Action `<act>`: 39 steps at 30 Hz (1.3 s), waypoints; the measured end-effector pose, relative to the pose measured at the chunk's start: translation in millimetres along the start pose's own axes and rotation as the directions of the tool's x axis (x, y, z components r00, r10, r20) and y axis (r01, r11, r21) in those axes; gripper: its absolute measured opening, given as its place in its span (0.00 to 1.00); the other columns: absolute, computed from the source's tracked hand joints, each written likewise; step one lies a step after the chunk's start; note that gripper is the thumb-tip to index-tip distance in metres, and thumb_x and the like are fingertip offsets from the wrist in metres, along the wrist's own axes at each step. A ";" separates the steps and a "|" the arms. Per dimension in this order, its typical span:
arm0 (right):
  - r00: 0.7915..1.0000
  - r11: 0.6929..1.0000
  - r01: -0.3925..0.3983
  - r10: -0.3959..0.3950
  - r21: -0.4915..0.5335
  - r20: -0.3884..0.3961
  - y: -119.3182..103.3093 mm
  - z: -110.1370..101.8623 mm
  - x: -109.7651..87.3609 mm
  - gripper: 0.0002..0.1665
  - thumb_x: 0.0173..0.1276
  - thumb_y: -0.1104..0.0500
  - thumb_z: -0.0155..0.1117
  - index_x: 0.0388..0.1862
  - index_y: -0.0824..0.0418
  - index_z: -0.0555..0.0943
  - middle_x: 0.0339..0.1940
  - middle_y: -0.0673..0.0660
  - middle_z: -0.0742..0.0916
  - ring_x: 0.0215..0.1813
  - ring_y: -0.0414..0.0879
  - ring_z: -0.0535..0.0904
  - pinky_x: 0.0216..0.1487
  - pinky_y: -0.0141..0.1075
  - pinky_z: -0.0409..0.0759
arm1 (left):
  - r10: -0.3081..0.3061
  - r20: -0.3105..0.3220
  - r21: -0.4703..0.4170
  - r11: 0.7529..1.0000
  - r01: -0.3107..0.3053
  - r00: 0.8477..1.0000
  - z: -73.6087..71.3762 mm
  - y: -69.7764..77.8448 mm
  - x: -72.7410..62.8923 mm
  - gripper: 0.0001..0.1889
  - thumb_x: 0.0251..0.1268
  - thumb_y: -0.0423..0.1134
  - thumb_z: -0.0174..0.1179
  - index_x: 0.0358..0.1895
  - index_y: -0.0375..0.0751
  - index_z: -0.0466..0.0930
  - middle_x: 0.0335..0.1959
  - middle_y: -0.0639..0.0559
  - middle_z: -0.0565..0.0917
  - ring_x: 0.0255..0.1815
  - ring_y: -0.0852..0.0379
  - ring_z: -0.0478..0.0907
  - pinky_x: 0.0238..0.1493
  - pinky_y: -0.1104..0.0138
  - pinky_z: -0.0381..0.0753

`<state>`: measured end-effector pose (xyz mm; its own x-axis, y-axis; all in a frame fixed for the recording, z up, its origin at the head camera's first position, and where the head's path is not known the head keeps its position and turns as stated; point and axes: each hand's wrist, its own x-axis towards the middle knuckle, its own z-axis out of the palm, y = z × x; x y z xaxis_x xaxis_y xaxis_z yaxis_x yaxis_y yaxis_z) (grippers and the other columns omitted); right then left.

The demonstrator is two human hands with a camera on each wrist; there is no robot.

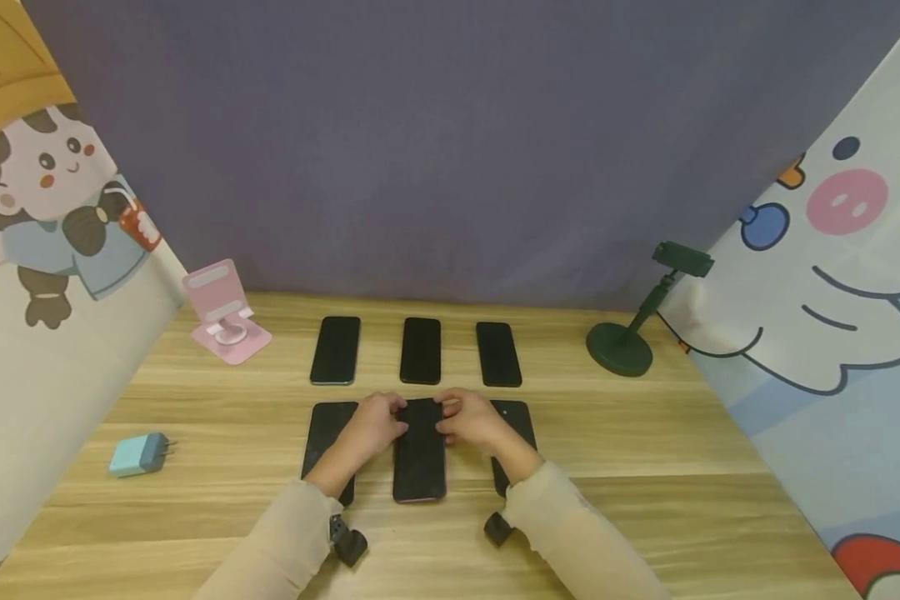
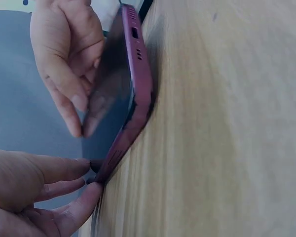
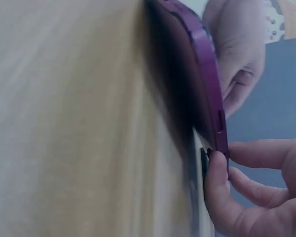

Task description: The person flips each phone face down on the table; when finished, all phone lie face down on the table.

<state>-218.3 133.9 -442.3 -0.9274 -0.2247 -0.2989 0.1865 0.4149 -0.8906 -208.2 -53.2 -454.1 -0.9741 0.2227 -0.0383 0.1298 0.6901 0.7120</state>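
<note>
Six dark smartphones lie on the table in two rows. At the middle of the near row is a phone with a pink-purple edge, its dark screen facing up. My left hand pinches its left edge toward the far end, thumb and fingertips on the rim. On the opposite edge, my right hand holds it the same way. Both wrist views show the purple frame up close, with a dark strip of shadow under it. My forearms partly cover the near-left phone and near-right phone.
Behind lie the far-left phone, far-middle phone and far-right phone. A pink folding phone stand is at back left, a dark green stand at back right. A blue charger plug lies at left. A grey curtain hangs behind.
</note>
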 end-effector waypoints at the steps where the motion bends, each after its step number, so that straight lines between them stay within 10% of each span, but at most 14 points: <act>1: 1.000 0.999 0.001 -0.001 0.033 0.008 -0.4 -1.5 -0.7 0.27 0.60 0.77 0.64 0.60 0.69 0.75 0.43 0.63 0.76 0.34 0.48 0.79 0.32 0.38 0.84 | 0.002 -0.002 -0.004 1.000 -0.002 1.000 0.6 0.2 -0.4 0.16 0.59 0.29 0.67 0.50 0.29 0.81 0.44 0.39 0.82 0.45 0.45 0.79 0.46 0.54 0.80; 16: 0.988 0.954 0.120 -0.142 0.274 0.062 -5.1 -16.2 -11.6 0.27 0.67 0.76 0.56 0.65 0.78 0.67 0.53 0.72 0.77 0.39 0.49 0.82 0.44 0.39 0.84 | 0.065 -0.089 -0.170 0.982 -0.080 0.994 14.9 5.0 -5.0 0.17 0.60 0.30 0.65 0.53 0.31 0.80 0.45 0.38 0.79 0.35 0.51 0.81 0.32 0.64 0.82; 33: 0.980 0.941 0.159 -0.187 0.297 0.067 -7.4 -13.8 -14.2 0.28 0.67 0.78 0.56 0.66 0.78 0.66 0.53 0.68 0.77 0.43 0.46 0.81 0.48 0.42 0.82 | 0.016 -0.089 -0.606 0.793 -0.067 0.996 23.4 10.2 -5.5 0.20 0.68 0.29 0.59 0.62 0.32 0.75 0.55 0.32 0.77 0.48 0.38 0.81 0.37 0.60 0.85; 39: 0.974 0.939 0.171 -0.207 0.299 0.091 -8.0 -11.6 -14.7 0.29 0.68 0.77 0.55 0.68 0.77 0.64 0.53 0.69 0.77 0.44 0.48 0.81 0.50 0.45 0.82 | 0.003 -0.108 -0.625 0.778 -0.071 0.994 21.5 13.1 -8.0 0.19 0.69 0.29 0.58 0.61 0.31 0.75 0.52 0.33 0.79 0.46 0.39 0.82 0.38 0.59 0.85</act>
<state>-210.0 144.2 -426.8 -0.9123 -0.3853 -0.1386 0.1136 0.0870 -0.9897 -194.8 -31.1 -459.5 -0.9880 0.1490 0.0402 0.0541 0.0906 0.9944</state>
